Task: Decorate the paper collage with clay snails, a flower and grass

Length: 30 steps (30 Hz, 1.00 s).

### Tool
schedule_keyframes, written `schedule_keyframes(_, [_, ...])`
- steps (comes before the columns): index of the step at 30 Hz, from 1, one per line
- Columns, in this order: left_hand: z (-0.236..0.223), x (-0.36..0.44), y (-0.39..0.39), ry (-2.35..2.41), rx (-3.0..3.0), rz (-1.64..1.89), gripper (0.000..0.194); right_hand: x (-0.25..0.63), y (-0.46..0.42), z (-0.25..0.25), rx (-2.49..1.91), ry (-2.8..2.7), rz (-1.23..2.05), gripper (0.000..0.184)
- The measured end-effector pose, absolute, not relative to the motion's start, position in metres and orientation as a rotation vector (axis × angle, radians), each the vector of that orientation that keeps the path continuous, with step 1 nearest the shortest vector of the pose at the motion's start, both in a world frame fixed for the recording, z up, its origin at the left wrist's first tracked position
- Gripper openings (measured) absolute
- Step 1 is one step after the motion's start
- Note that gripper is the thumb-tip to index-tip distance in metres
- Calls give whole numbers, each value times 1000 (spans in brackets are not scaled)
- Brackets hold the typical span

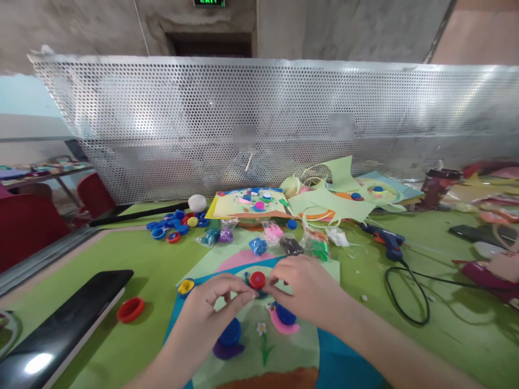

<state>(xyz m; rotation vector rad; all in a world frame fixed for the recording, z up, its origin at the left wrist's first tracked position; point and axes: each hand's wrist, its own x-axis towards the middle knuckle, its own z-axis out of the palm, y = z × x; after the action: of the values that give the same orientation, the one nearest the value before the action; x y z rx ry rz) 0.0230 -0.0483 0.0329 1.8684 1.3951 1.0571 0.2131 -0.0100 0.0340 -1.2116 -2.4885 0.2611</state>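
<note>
Behind the table: a perforated metal screen (203,119), spanning nearly the full width.
Table: a green top (105,356) carrying craft materials.
Picture sheet: pale green (292,354) with a blue border, flat beneath both hands.
Left hand: the person's own (203,302), thumb and forefinger drawn together at the near left of the red cap; whether anything is pinched cannot be told.
Right hand: (302,281) fingers curled, thumb and forefinger tips close together at the cap's right; a grip cannot be confirmed.
Glue gun: (385,240) lying at right, its cable (425,319) looped near the right forearm.
Snail figures: one purple (229,351), one pink (292,328), each bearing a blue cap.
Red cap: (257,280) on the sheet's upper part, between the two sets of fingertips.
Flower: white-petalled (261,328), between the snails.
Likely faults: uneven finger pressure could skew the red cap; a lowered wrist could smear a snail; the forearm could snag the cable.
Writing: "EXIT" on a green-lettered sign (208,2), cropped above; no brand is legible.
</note>
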Motion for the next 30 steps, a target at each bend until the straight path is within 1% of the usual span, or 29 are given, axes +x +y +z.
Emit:
schedule_keyframes(7, [30, 28, -53, 1227, 2062, 1045, 18, 209, -14, 24, -894, -2568, 190, 34])
schedule_keyframes(9, [27, 30, -56, 1138, 2146, 1046, 19, 207, -15, 22, -869, -2564, 164, 32])
schedule_keyframes(13, [21, 31, -60, 983, 2334, 1100, 17, 205, -15, 20, -854, -2560, 102, 22])
schedule_keyframes(18, [19, 27, -61, 958, 2491, 1228, 16, 206, -14, 20, -805, -2550, 162, 25])
schedule_keyframes(23, [21, 27, -60, 1018, 2461, 1277, 8, 209, -12, 19, -746, -2488, 215, 21])
schedule_keyframes(27, [23, 28, -59, 972, 2458, 1244, 10, 211, -10, 20, -712, -2477, 218, 23])
schedule_keyframes(30, [25, 28, -62, 953, 2454, 1200, 16, 214, -10, 23, -704, -2454, 255, 23])
